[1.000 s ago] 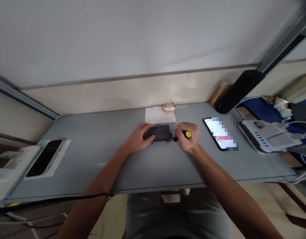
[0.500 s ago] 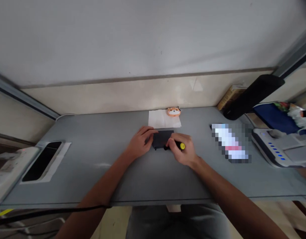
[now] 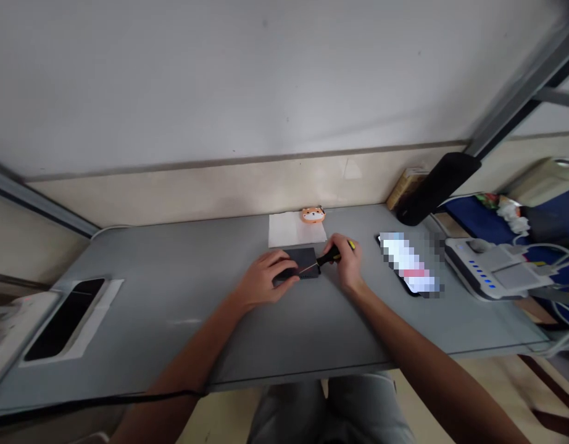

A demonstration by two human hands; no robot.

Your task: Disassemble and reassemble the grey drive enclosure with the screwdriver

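A flat dark rectangular box (image 3: 303,254) lies on the grey desk in front of me. My left hand (image 3: 269,274) grips its left end, with fingers over the top and the thumb along the near edge. In my right hand (image 3: 347,262) is a screwdriver (image 3: 331,254) with a black and yellow handle, fingers closed round it. Its thin shaft points left across the box towards my left thumb. Whether the tip touches the box or the thumb, I cannot tell.
Behind the box lie white paper (image 3: 287,229) and an orange animal-faced case (image 3: 313,214). To the right are a lit phone (image 3: 407,262), a power strip (image 3: 485,271) and a black cylinder (image 3: 437,188). A dark phone (image 3: 66,317) rests at the left.
My right hand has moved right, and the screwdriver now lies nearly level with its shaft showing. My left hand has shifted its hold onto the box's left end. The view has turned slightly.
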